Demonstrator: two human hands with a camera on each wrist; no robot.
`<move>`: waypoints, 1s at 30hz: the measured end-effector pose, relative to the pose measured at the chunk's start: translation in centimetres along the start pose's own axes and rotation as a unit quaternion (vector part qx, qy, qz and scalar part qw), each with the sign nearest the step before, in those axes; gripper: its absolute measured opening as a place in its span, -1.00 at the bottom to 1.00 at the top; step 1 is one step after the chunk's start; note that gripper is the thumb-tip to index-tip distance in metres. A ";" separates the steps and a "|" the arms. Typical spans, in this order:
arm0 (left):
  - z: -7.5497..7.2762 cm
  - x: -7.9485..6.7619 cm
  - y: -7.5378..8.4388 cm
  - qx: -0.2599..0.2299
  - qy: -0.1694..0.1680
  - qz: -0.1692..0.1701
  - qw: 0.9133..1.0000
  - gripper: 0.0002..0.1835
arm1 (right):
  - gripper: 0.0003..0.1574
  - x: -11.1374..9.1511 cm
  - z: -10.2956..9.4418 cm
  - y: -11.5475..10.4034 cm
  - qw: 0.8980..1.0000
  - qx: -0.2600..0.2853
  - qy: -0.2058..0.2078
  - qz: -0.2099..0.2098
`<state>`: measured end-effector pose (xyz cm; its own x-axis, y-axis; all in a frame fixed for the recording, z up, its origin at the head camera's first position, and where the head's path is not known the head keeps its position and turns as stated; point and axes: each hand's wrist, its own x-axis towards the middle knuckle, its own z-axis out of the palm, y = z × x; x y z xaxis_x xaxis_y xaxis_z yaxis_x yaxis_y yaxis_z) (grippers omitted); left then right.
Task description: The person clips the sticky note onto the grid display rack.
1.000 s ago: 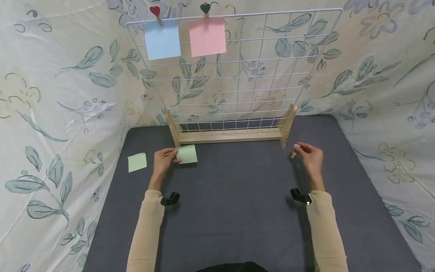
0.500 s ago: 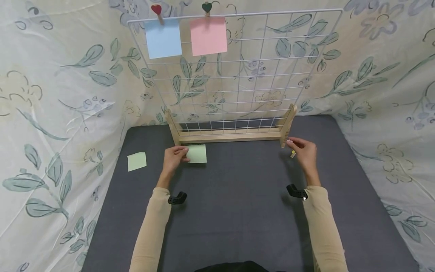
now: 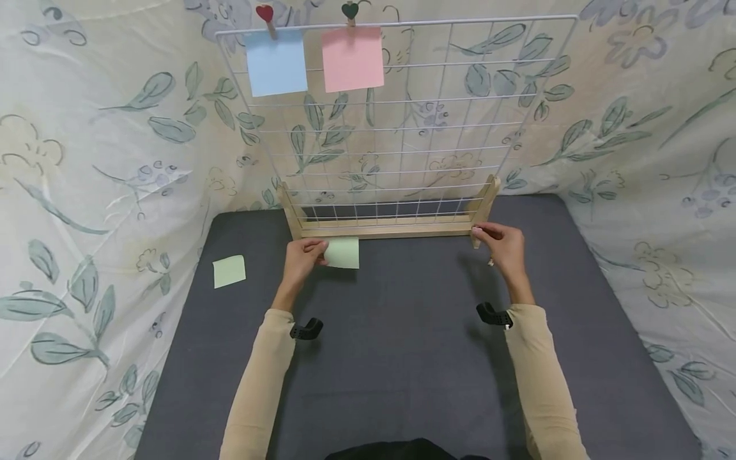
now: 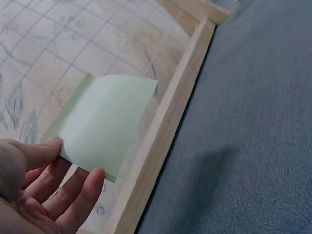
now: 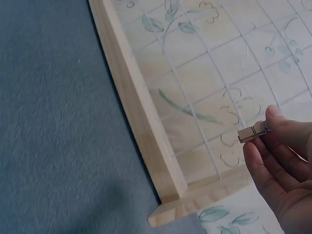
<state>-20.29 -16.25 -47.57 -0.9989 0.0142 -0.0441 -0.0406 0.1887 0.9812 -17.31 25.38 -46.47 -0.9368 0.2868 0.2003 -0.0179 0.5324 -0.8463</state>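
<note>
Probably light and easily creased, the green note (image 3: 345, 253) — at the near left of the rack (image 3: 391, 229), its left edge pinched in the left hand (image 3: 301, 260) — suits an edge hold, while the right hand (image 3: 505, 249) pinches a stiffer-looking clothespin (image 5: 247, 133).

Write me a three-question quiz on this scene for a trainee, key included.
1. Multiple choice. What colour is the paper note that the left hand pinches?
A: blue
B: pale green
C: pink

2. True or false. The blue note and the pink note both hang at the top of the white wire grid.

3. Fill in the blank. Between thumb and fingers, the right hand holds a small wooden ____.

Key:
1. B
2. True
3. clothespin
</note>
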 end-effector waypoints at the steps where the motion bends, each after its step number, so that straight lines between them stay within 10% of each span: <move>1: 0.1 0.1 0.2 0.007 0.002 0.002 1.000 -0.72 | -0.61 0.1 0.2 -0.3 1.000 0.002 -0.002 -0.001; 30: 3.6 1.9 5.9 -0.017 -0.002 0.080 0.997 -0.76 | -0.65 2.4 1.5 -7.6 0.994 0.038 -0.016 -0.098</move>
<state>-22.32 -11.60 -42.55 -0.9926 0.0460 0.1120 0.1178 0.1512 0.9815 -19.96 20.85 -40.28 -0.9234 0.1571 0.3503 -0.2264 0.5140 -0.8274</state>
